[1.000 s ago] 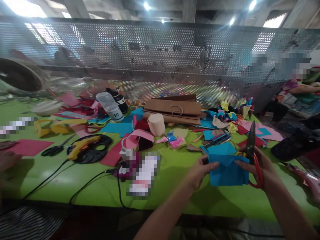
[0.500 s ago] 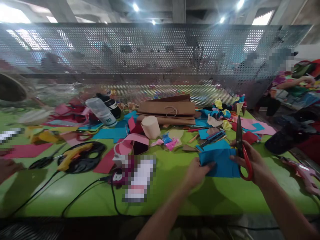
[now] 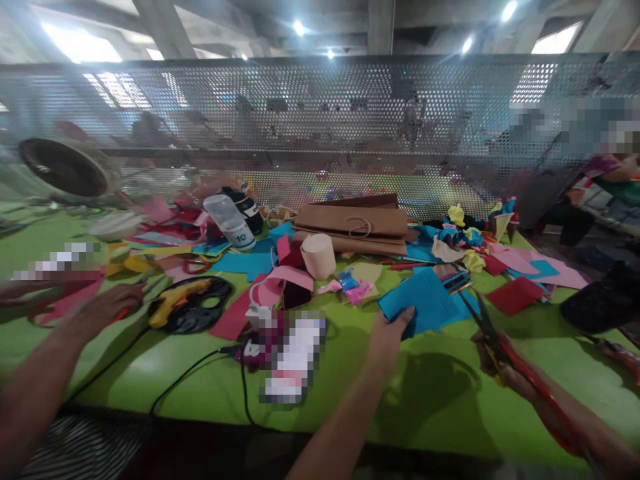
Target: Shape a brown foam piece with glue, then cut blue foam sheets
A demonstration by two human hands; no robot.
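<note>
My left hand (image 3: 387, 333) pinches the near edge of a folded blue paper sheet (image 3: 423, 303) and holds it tilted just above the green table (image 3: 440, 400). My right hand (image 3: 500, 363) is blurred by motion; it grips red-handled scissors (image 3: 493, 337) with dark blades pointing up and left, apart from the blue sheet. A blue paper scrap (image 3: 463, 307) lies on the table behind the sheet.
Another person's hands (image 3: 107, 303) reach over red paper at the left, next to a yellow glue gun (image 3: 175, 300) on a black tray. Cables (image 3: 200, 373), a paper roll (image 3: 319, 255), brown bags (image 3: 357, 220), a bottle (image 3: 227, 220) and coloured scraps litter the table before a perforated metal screen (image 3: 320, 127).
My right hand let go of the blue sheet and swung down and right with the scissors. My left hand keeps the sheet. The other person's hands reached in further at the left.
</note>
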